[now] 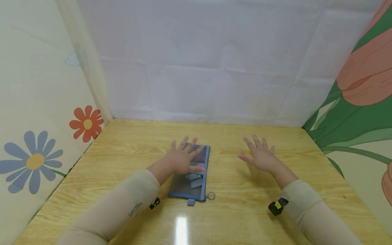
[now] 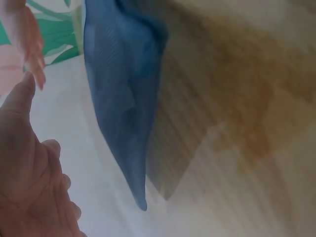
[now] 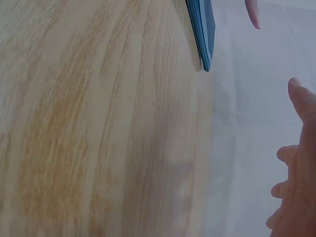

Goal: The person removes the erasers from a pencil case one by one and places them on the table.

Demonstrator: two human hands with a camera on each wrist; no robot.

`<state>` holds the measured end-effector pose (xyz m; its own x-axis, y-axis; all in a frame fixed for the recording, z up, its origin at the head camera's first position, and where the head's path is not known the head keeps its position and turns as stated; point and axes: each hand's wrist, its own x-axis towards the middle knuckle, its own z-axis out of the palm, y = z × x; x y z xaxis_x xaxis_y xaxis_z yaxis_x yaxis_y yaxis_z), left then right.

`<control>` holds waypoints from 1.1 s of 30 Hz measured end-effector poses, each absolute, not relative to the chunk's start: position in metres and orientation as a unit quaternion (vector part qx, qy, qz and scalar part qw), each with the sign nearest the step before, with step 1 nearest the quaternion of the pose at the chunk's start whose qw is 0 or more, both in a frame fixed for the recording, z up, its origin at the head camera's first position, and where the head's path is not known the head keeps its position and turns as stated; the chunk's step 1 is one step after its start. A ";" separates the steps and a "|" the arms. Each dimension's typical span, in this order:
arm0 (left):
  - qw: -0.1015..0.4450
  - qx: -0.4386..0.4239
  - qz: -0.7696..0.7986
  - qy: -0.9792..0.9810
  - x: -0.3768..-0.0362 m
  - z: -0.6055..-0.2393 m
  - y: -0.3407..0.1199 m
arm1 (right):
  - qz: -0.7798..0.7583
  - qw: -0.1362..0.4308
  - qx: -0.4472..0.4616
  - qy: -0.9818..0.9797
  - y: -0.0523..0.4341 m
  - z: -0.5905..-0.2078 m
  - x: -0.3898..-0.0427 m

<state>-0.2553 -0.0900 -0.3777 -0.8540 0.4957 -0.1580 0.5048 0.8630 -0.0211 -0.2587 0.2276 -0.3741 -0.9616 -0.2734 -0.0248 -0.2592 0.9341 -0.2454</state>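
A blue zip pouch (image 1: 181, 188) with a see-through mesh face lies on the table, a metal ring (image 1: 211, 195) at its near right corner. Small grey-blue pieces (image 1: 196, 183) show through the mesh; what they are I cannot tell. Above the pouch is my left hand (image 1: 182, 161), fingers spread, hiding its upper middle; the left wrist view shows a gap between that hand and the pouch (image 2: 121, 94). My right hand (image 1: 261, 157) hovers over bare wood to the right, fingers spread and holding nothing. The right wrist view catches the pouch's edge (image 3: 201, 37).
The wooden table (image 1: 232, 217) ends at a white sheet (image 1: 199, 92) hung behind it. Flower-printed panels stand at the left (image 1: 46, 102) and right (image 1: 367, 143). A small black device (image 1: 277, 206) sits at my right wrist, another (image 1: 154, 203) at the left.
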 end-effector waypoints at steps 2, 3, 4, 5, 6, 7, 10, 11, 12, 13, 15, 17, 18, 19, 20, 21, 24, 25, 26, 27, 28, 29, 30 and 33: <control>0.081 0.267 -0.031 0.960 -0.253 -0.380 -0.087 | -0.120 0.030 -0.136 0.983 0.227 -0.375 -0.259; 0.085 0.269 -0.029 0.959 -0.252 -0.381 -0.086 | -0.119 0.031 -0.135 0.983 0.227 -0.375 -0.259; 0.087 0.272 -0.028 0.958 -0.252 -0.382 -0.086 | -0.119 0.031 -0.135 0.983 0.227 -0.375 -0.259; 0.086 0.273 -0.031 0.957 -0.251 -0.384 -0.085 | -0.119 0.031 -0.135 0.983 0.227 -0.375 -0.259; 0.087 0.275 -0.032 0.957 -0.250 -0.385 -0.084 | -0.119 0.032 -0.135 0.983 0.227 -0.375 -0.259; 0.086 0.278 -0.034 0.956 -0.250 -0.387 -0.084 | -0.120 0.032 -0.135 0.983 0.227 -0.376 -0.259; 0.085 0.284 -0.047 0.954 -0.250 -0.391 -0.083 | -0.125 0.034 -0.136 0.982 0.227 -0.376 -0.260; 0.087 0.285 -0.051 0.953 -0.249 -0.392 -0.083 | -0.125 0.035 -0.136 0.982 0.227 -0.377 -0.260; 0.087 0.287 -0.055 0.952 -0.249 -0.393 -0.082 | -0.127 0.035 -0.136 0.982 0.227 -0.377 -0.260; 0.088 0.288 -0.058 0.952 -0.249 -0.394 -0.082 | -0.128 0.035 -0.137 0.982 0.227 -0.378 -0.260; 0.090 0.290 -0.067 0.950 -0.249 -0.397 -0.081 | -0.131 0.035 -0.138 0.981 0.226 -0.379 -0.260; 0.097 0.291 -0.070 0.949 -0.249 -0.398 -0.081 | -0.132 0.036 -0.139 0.981 0.226 -0.380 -0.261; 0.100 0.291 -0.072 0.949 -0.249 -0.399 -0.080 | -0.134 0.036 -0.140 0.980 0.226 -0.380 -0.261; 0.104 0.290 -0.073 0.949 -0.248 -0.399 -0.080 | -0.134 0.037 -0.141 0.980 0.226 -0.381 -0.261; 0.109 0.290 -0.074 0.948 -0.248 -0.399 -0.080 | -0.136 0.038 -0.141 0.980 0.226 -0.381 -0.261; 0.115 0.288 -0.073 0.948 -0.248 -0.399 -0.080 | -0.136 0.038 -0.142 0.980 0.226 -0.381 -0.262; 0.135 0.284 -0.066 0.947 -0.247 -0.399 -0.081 | -0.136 0.039 -0.144 0.979 0.226 -0.382 -0.262; 0.143 0.282 -0.064 0.947 -0.247 -0.398 -0.081 | -0.138 0.040 -0.145 0.979 0.226 -0.382 -0.262; 0.149 0.280 -0.063 0.946 -0.247 -0.399 -0.081 | -0.138 0.040 -0.146 0.979 0.225 -0.383 -0.262; 0.155 0.279 -0.063 0.946 -0.247 -0.399 -0.081 | -0.138 0.042 -0.146 0.979 0.225 -0.383 -0.262; 0.161 0.278 -0.062 0.945 -0.247 -0.399 -0.081 | -0.138 0.042 -0.146 0.979 0.224 -0.383 -0.262; 0.164 0.277 -0.062 0.945 -0.247 -0.399 -0.081 | -0.139 0.042 -0.146 0.979 0.224 -0.383 -0.262; 0.166 0.277 -0.063 0.944 -0.247 -0.400 -0.081 | -0.142 0.043 -0.145 0.978 0.223 -0.383 -0.262; 0.168 0.276 -0.063 0.944 -0.247 -0.402 -0.081 | -0.148 0.047 -0.145 0.977 0.220 -0.383 -0.261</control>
